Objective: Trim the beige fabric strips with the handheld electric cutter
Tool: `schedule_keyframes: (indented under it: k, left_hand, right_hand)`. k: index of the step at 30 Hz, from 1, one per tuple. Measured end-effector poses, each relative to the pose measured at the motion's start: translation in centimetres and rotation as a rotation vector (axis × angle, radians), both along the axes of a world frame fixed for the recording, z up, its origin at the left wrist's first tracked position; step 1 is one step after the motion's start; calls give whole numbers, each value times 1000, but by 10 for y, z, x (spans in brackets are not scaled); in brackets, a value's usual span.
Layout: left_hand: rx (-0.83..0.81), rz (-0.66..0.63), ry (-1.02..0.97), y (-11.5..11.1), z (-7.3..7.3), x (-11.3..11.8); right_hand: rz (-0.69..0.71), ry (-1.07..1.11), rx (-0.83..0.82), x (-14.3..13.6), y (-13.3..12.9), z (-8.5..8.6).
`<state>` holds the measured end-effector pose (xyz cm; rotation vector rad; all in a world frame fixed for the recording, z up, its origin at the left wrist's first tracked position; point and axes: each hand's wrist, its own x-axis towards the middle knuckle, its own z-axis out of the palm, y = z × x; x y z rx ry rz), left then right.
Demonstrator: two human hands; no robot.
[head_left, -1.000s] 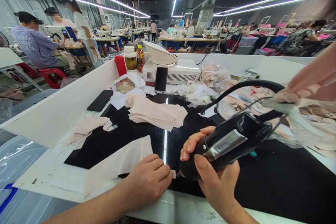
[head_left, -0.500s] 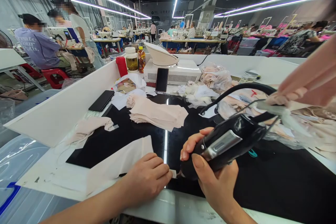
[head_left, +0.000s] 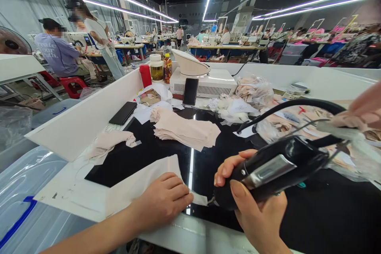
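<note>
My right hand [head_left: 253, 202] is wrapped around a black corded hand-held power tool [head_left: 268, 172] with a silver plate on its side. Its narrow metal tip points down and left, at the end of a pale strip of the fabric piece [head_left: 154, 170]. I cannot tell whether the tip touches the cloth. My left hand [head_left: 166, 200] rests on that light beige fabric, fingers bent and together, pressing it to the black board [head_left: 324, 210]. Part of the fabric is hidden under the hand. Behind it lies a stack of beige fabric pieces [head_left: 186, 129].
A loose fabric piece [head_left: 113, 143] and a black phone [head_left: 123, 113] lie left. At the back stand a white machine [head_left: 205, 81], another phone [head_left: 190, 91], a red cup [head_left: 145, 75] and bottles. Bagged fabric [head_left: 253, 89] fills the right side. Pink cloth hangs at the tool's cable [head_left: 297, 103].
The view has swung slightly left, shifting the scene rightward. The tool has moved right with my right hand, and more of the fabric strip shows beyond my left fingers.
</note>
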<state>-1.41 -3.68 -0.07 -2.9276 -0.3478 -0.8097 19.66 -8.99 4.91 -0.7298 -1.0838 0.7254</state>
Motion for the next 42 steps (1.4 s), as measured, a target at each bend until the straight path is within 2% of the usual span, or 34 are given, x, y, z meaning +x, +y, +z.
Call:
schedule_keyframes:
  k: [7,14,22,31,36,42]
  left_hand:
    - [53,19,-32,-3,2,0]
    - [57,15,-67,-4,-6,1]
    - [64,10,-67,-5,0,-1]
    - [54,0,-74,-4,-3,-1]
    - [59,-10,-87,-4,-4,0]
    - [44,-13,-90,-5,-5,0]
  right_hand:
    - [3,-26,-5,4,-1,-2]
    - [-16,-27,-13,4,-1,-3]
    - [-24,-22,-27,5,-1,-2]
    - [-81,108,-10,-20,14,10]
    - [-77,134,-24,-34,22,9]
    - [-86,127,-34,-36,23,7]
